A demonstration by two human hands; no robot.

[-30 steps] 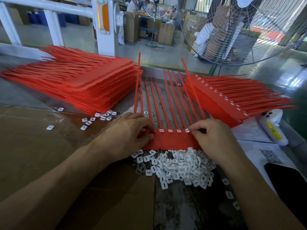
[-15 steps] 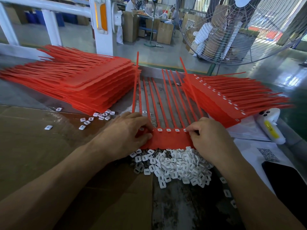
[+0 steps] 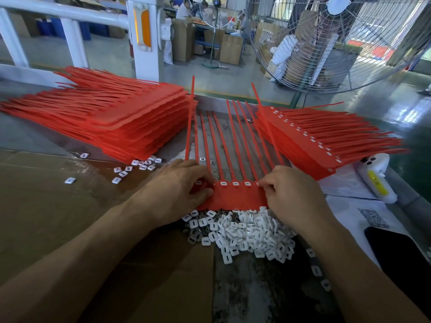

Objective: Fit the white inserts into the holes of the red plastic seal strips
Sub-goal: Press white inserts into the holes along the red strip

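A red seal strip sheet [image 3: 238,197] lies flat in front of me, its long tails running away from me. White inserts [image 3: 235,183] sit in several holes along its top edge. My left hand [image 3: 177,190] grips the sheet's left end, thumb on its face. My right hand [image 3: 291,194] curls over the right end, fingertips pinching at a hole there. A heap of loose white inserts [image 3: 242,231] lies just below the sheet, between my wrists.
A tall stack of red strip sheets [image 3: 112,117] sits at left, and a fitted stack [image 3: 326,145] lies at right. Stray inserts [image 3: 130,169] dot the brown cardboard [image 3: 46,206]. A white and yellow device [image 3: 377,180], paper, a dark phone [image 3: 401,252] and a large fan [image 3: 338,43] are at right.
Both hands stay on the sheet's ends with barely any shift. The sheet and insert heap lie as before.
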